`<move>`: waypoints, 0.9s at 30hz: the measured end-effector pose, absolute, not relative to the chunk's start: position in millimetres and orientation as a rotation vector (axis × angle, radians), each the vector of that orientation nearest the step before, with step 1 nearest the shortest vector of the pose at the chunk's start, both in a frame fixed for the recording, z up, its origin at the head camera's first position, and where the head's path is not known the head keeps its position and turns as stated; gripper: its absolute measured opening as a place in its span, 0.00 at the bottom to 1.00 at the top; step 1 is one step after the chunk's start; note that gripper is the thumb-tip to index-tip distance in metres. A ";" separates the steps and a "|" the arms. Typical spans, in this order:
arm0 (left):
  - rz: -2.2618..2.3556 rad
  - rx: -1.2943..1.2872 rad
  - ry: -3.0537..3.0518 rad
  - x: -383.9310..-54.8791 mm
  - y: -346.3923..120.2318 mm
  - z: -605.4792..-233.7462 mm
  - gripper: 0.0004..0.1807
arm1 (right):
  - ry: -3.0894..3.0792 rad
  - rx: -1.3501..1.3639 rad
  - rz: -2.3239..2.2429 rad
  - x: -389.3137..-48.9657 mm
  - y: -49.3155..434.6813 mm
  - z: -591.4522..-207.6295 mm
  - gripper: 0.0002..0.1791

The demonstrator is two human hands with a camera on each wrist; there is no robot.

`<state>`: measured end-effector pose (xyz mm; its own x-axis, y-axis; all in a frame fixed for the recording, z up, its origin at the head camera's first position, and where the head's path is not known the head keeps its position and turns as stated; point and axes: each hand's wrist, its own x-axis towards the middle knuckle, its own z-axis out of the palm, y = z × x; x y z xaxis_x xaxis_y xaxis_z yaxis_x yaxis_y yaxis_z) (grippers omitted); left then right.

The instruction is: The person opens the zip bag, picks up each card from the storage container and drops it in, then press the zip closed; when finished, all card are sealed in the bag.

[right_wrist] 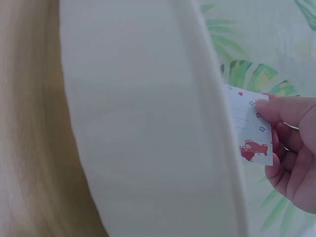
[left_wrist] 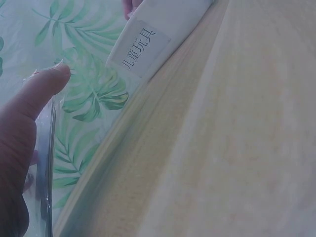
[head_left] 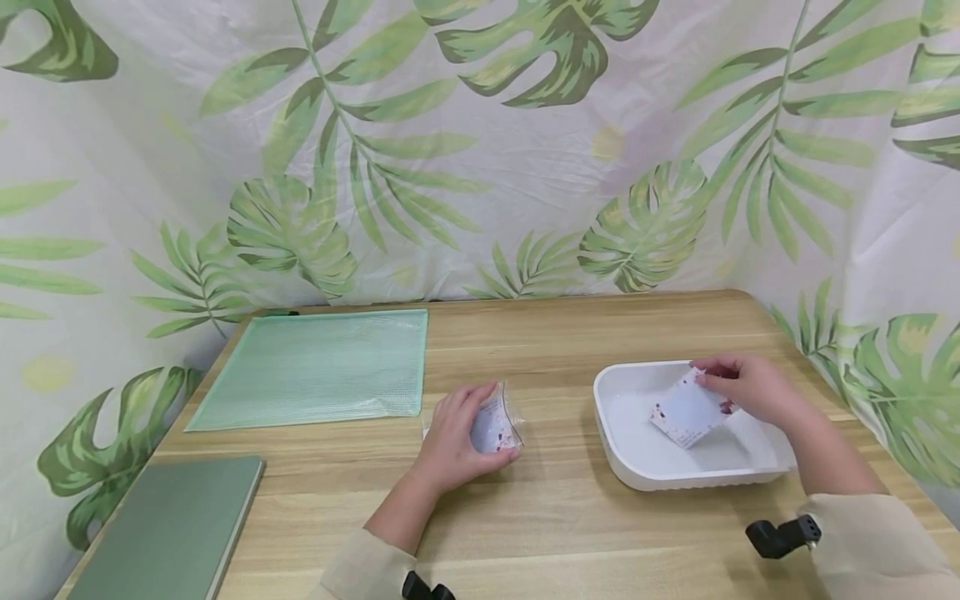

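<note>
My left hand (head_left: 452,440) grips a clear plastic packet (head_left: 491,427) with printed paper inside, close over the middle of the table. In the left wrist view the thumb lies along the packet's edge (left_wrist: 48,163), and the packet is seen side-on. Between thumb and fingers, my right hand (head_left: 753,390) pinches a small white note card (head_left: 688,410) by its edge, tilted over the white plastic basin (head_left: 626,462). Little red drawings, stars and ruled lines decorate the card (right_wrist: 252,126) in the right wrist view, where the basin's wall (right_wrist: 148,118) hides part of it.
A mint-green mesh zip pouch (head_left: 322,367) lies flat at the back left of the wooden table (head_left: 540,533). Nearer, a green hardcover notebook (head_left: 161,525) lies at the left edge. The basin bears a label (left_wrist: 139,48) with Chinese characters. Behind hangs a leaf-patterned curtain (head_left: 540,200).
</note>
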<state>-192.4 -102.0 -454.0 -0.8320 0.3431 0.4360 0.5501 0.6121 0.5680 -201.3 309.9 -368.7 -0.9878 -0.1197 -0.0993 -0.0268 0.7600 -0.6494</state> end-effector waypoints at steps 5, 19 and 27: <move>-1.045 -0.721 -2.561 -192.1 -101.9 -454.8 0.51 | 2.903 -0.072 -1.080 -195.2 299.3 -358.5 0.25; -1.029 -0.713 -2.567 -192.4 -101.5 -453.9 0.51 | 2.800 0.195 -1.917 -179.1 210.8 -358.2 0.23; -1.021 -0.714 -2.563 -192.2 -101.7 -454.1 0.52 | 2.550 0.227 -2.116 -176.2 153.1 -379.0 0.19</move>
<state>-192.2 -101.7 -454.1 -0.8350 0.3380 0.4342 0.5439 0.6262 0.5586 -176.2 153.1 -379.0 -0.9746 0.2180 0.0507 -0.0097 0.1853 -0.9826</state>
